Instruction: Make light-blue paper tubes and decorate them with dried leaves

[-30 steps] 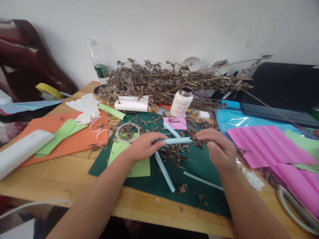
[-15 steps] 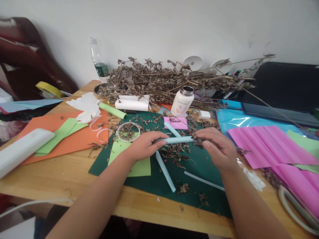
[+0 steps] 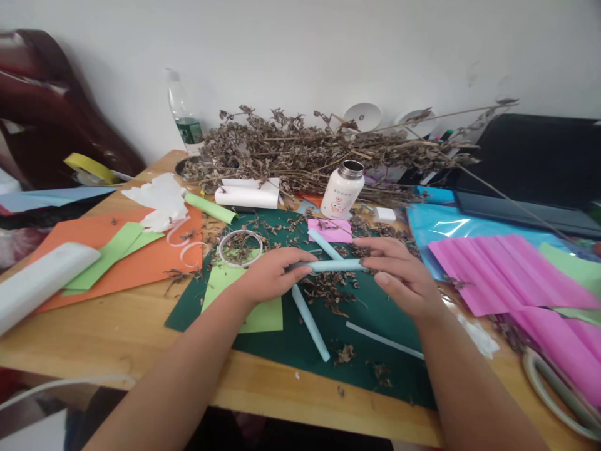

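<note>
My left hand (image 3: 277,272) is closed around the left end of a light blue rolled paper tube (image 3: 335,265), holding it nearly level above the green mat. At the tube's right end, my right hand (image 3: 404,275) has its fingers stretched out and its thumb apart, with a fingertip touching the tube's mouth. Dark leaf bits show at that opening. Two more blue paper tubes lie near: one tube (image 3: 325,244) behind, another tube (image 3: 310,322) in front. Crumbled dried leaves (image 3: 328,291) are scattered beneath my hands.
A white open-mouthed bottle (image 3: 342,189) stands behind the mat (image 3: 291,351). Dried stems (image 3: 291,147) are heaped along the wall. A tape roll (image 3: 241,248) rests on the left, over light green paper (image 3: 263,310). Pink crepe paper (image 3: 507,272) and scissors (image 3: 554,394) lie right.
Dried leaves seen between my right fingers and thumb are mostly gone from there; those fingers have spread and moved slightly left against the tube's end. My left hand still holds the tube.
</note>
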The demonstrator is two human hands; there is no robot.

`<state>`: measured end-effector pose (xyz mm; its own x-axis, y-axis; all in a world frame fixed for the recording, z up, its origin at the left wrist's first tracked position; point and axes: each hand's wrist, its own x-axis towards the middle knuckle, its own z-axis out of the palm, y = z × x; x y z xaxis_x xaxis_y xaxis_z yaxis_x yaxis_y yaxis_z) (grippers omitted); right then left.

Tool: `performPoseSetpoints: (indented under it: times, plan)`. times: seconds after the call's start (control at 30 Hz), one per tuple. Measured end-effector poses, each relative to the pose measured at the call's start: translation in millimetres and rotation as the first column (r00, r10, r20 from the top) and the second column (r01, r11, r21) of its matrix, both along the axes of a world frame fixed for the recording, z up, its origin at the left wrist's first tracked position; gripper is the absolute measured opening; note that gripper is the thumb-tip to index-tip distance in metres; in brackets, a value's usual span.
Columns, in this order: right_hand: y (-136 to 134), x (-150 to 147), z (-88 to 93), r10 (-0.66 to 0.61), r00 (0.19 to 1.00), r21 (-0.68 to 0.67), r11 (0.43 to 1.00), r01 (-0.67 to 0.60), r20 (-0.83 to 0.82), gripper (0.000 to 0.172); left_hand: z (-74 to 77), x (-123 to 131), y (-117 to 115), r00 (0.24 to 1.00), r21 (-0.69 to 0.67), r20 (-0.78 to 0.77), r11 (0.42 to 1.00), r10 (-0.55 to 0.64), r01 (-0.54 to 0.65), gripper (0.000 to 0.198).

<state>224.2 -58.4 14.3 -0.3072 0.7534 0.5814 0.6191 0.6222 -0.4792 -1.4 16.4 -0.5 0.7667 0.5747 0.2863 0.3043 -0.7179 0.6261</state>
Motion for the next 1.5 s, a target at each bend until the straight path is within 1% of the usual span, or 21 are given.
performPoseSetpoints:
  times: [0.1, 0.17, 0.23, 0.3, 0.37, 0.43, 0.47, 0.53, 0.63, 0.77, 0.9, 0.97, 1.0, 1.07, 1.13, 1.17, 1.2, 1.3, 1.33, 1.5]
  plan:
    - [4, 5, -2.4, 0.047, 0.992, -0.101, 0.994, -0.035, 0.113, 0.022, -2.1, -1, 2, 1.000, 0.009, -0.014, 1.000, 0.010, -0.010, 0.027]
    - [7, 7, -5.5, 0.073, 0.987, -0.175, 0.983, -0.047, 0.143, 0.024, -4.2, -2, 4, 0.999, 0.008, -0.033, 1.000, 0.025, -0.025, 0.027]
    - [8, 7, -8.5, 0.096, 0.992, -0.211, 0.974, -0.079, 0.075, 0.026, -6.0, -3, 6, 0.999, -0.008, -0.038, 0.999, 0.039, -0.039, 0.027]
    - [8, 7, -10.1, 0.083, 0.995, -0.206, 0.974, -0.094, -0.061, 0.028, -6.7, -4, 8, 0.998, -0.037, -0.021, 0.998, 0.055, -0.056, 0.027]
    - [6, 7, -9.6, 0.024, 0.979, -0.157, 0.986, -0.056, -0.201, 0.027, -6.4, -5, 9, 0.997, -0.063, 0.001, 0.995, 0.072, -0.072, 0.027]
    - [5, 6, -7.8, -0.033, 0.964, -0.118, 0.993, 0.002, -0.263, 0.025, -5.9, -6, 9, 0.996, -0.078, 0.011, 0.994, 0.083, -0.082, 0.027]
    - [4, 6, -6.7, -0.049, 0.965, -0.113, 0.993, 0.020, -0.256, 0.024, -5.6, -6, 8, 0.996, -0.082, 0.012, 0.993, 0.084, -0.083, 0.027]
    - [3, 4, -5.0, -0.045, 0.982, -0.133, 0.991, 0.021, -0.184, 0.022, -5.5, -6, 8, 0.997, -0.086, 0.010, 0.993, 0.080, -0.079, 0.028]
    - [3, 0, -4.1, 0.016, 0.997, -0.148, 0.989, -0.027, -0.075, 0.024, -5.4, -6, 7, 0.997, -0.084, 0.011, 0.994, 0.072, -0.071, 0.028]
    - [5, -1, -4.2, 0.077, 0.997, -0.138, 0.987, -0.079, -0.019, 0.027, -4.6, -5, 6, 0.998, -0.071, 0.008, 0.996, 0.061, -0.060, 0.028]
    - [5, 2, -2.2, 0.130, 0.991, -0.252, 0.961, -0.116, 0.041, 0.030, -3.5, -4, 5, 0.999, -0.073, 0.004, 0.996, 0.052, -0.052, 0.028]
    - [4, 3, -1.4, 0.135, 0.991, -0.277, 0.952, -0.128, 0.003, 0.029, -3.3, -3, 4, 0.999, -0.077, 0.000, 0.996, 0.047, -0.047, 0.027]
    - [4, 4, -1.5, 0.121, 0.992, -0.269, 0.955, -0.128, -0.043, 0.028, -3.1, -3, 4, 0.999, -0.080, 0.001, 0.996, 0.045, -0.045, 0.027]
    - [3, 6, -3.1, 0.062, 0.979, -0.201, 0.974, -0.102, -0.193, 0.024, -2.9, -3, 4, 0.999, -0.091, 0.008, 0.995, 0.050, -0.050, 0.027]
    - [4, 8, -6.3, -0.011, 0.937, -0.145, 0.988, -0.043, -0.348, 0.021, -2.5, -3, 5, 0.997, -0.114, 0.019, 0.991, 0.071, -0.068, 0.027]
    - [4, 8, -8.1, -0.042, 0.920, -0.149, 0.989, -0.017, -0.390, 0.020, -2.3, -3, 5, 0.996, -0.129, 0.026, 0.989, 0.081, -0.077, 0.027]
    - [5, 7, -9.9, -0.072, 0.912, -0.171, 0.985, 0.002, -0.405, 0.019, -2.1, -4, 5, 0.995, -0.145, 0.033, 0.986, 0.090, -0.084, 0.027]
    - [6, 2, -13.5, -0.153, 0.920, -0.290, 0.956, 0.045, -0.361, 0.020, -1.7, -5, 5, 0.994, -0.175, 0.047, 0.980, 0.100, -0.091, 0.027]
    - [6, 0, -14.1, -0.177, 0.915, -0.306, 0.950, 0.062, -0.364, 0.018, -1.5, -5, 5, 0.994, -0.177, 0.047, 0.980, 0.101, -0.092, 0.027]
    - [6, -6, -15.6, -0.274, 0.840, -0.251, 0.953, 0.172, -0.467, 0.006, -1.0, -5, 5, 0.994, -0.159, 0.035, 0.983, 0.102, -0.096, 0.027]
